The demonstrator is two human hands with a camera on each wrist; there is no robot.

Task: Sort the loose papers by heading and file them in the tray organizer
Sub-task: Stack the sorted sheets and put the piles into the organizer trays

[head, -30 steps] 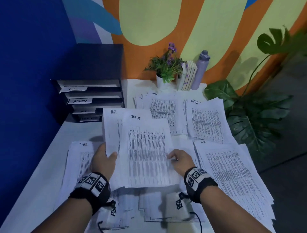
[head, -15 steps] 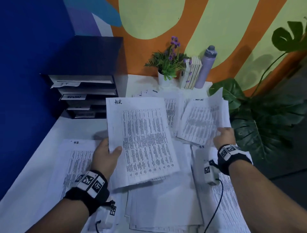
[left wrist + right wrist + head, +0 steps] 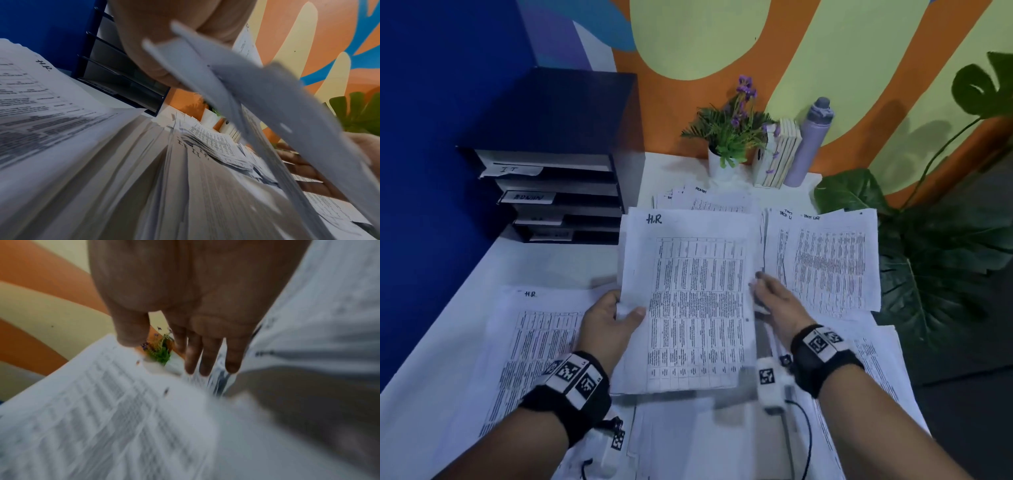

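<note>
My left hand (image 3: 621,317) grips a raised stack of printed sheets (image 3: 688,301) by its left edge, thumb on top; the top sheet is headed "H.R". In the left wrist view the stack (image 3: 246,97) slants out from under my palm. My right hand (image 3: 765,291) is empty, its fingers (image 3: 205,356) straight, at the stack's right edge. On the table lie an "H.R" pile (image 3: 534,342) at the left, a "Task List" pile (image 3: 825,263) at the right and an "Admin" pile (image 3: 709,202) behind. The dark tray organizer (image 3: 558,178) stands at the back left, with trays labelled "IT" and "ADMIN".
A potted plant (image 3: 729,137), some books (image 3: 779,154) and a lilac bottle (image 3: 810,144) stand against the painted wall. A large leafy plant (image 3: 928,260) is off the table's right edge. More sheets (image 3: 705,438) cover the table below my hands.
My right hand took the Task List sheet off the held stack, laid it on the right-hand pile and came back empty. An H.R sheet now tops the stack.
</note>
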